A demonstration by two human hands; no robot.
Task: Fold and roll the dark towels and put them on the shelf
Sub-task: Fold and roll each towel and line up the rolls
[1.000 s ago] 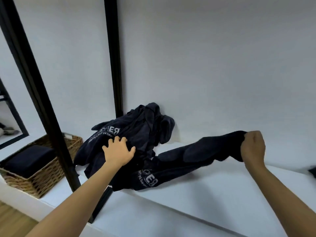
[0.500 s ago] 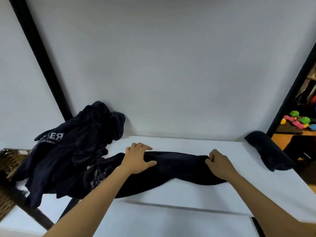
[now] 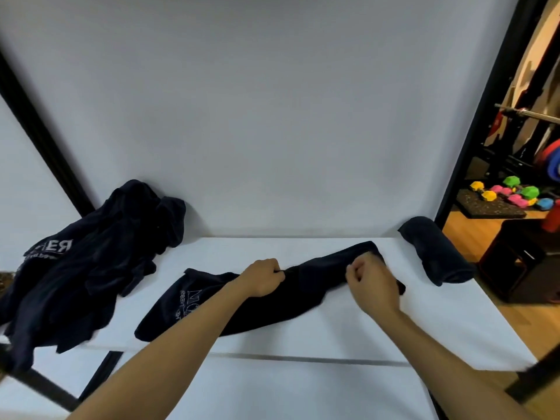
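Note:
A dark towel (image 3: 194, 310) with pale lettering lies stretched across the middle of the white shelf (image 3: 272, 338). My left hand (image 3: 263, 278) grips its upper edge near the middle, fingers curled. My right hand (image 3: 371, 283) pinches the towel's right end, which is bunched under the fingers. A heap of more dark towels (image 3: 81, 265) sits at the left against the wall. One rolled dark towel (image 3: 436, 256) lies at the shelf's far right.
A white wall rises behind the shelf. Black frame posts (image 3: 45, 153) stand left and right. Beyond the right post a gym floor holds coloured dumbbells (image 3: 512, 195) and a dark box (image 3: 521, 262). A lower white surface (image 3: 272, 389) runs along the front.
The towel has been pulled further right, clear of the heap. My left hand has closed on its upper edge, and my right hand has shifted right along the towel. The view has moved closer.

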